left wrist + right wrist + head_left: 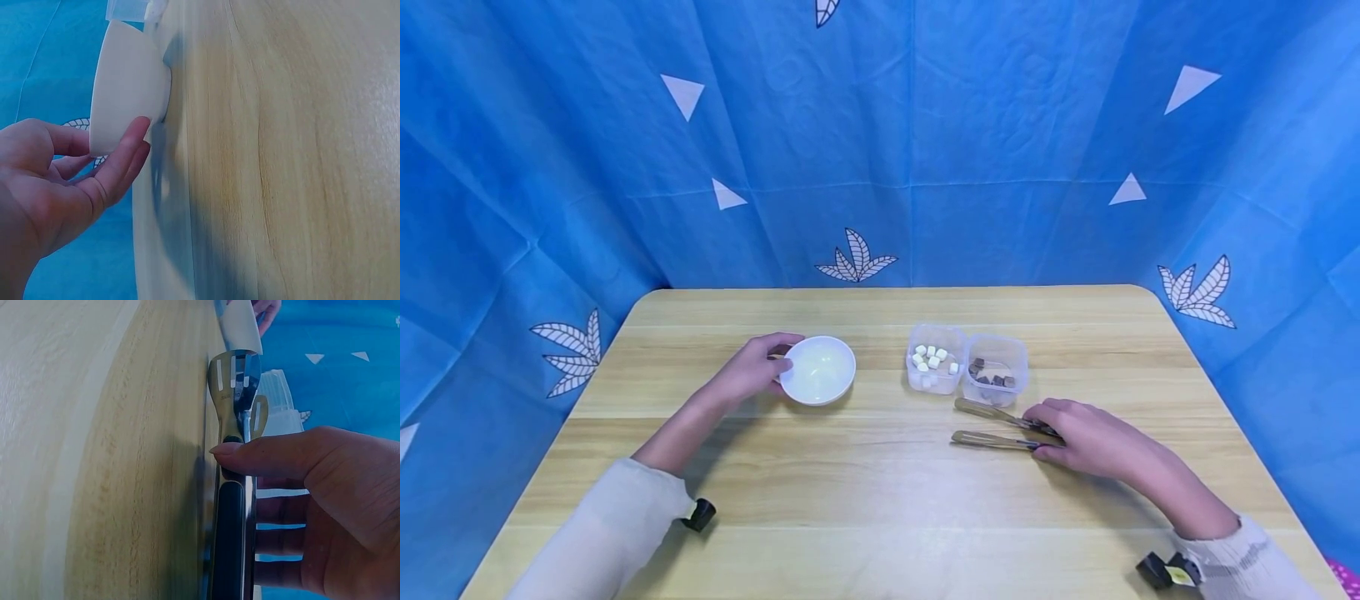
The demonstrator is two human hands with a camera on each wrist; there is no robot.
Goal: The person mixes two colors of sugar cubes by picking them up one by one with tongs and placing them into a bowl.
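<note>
At the left of the head view, my left hand (750,367) holds a small white bowl (817,371) by its side. The thumb lies at the rim, with other fingers under the outer wall (128,87) in the left wrist view. Over on the right, my right hand (1090,437) grips metal tongs (996,442) by their dark-inset handles. Their slotted ends are spread apart and point left, just in front of two clear plastic tubs. White cubes lie in the left tub (936,382); dark brown cubes are in the right tub (1000,393).
The pale wooden table (865,492) has its far edge against a blue curtain (880,142) with white triangles and leaf prints. Black wrist cameras are strapped at both sleeves, close over the table.
</note>
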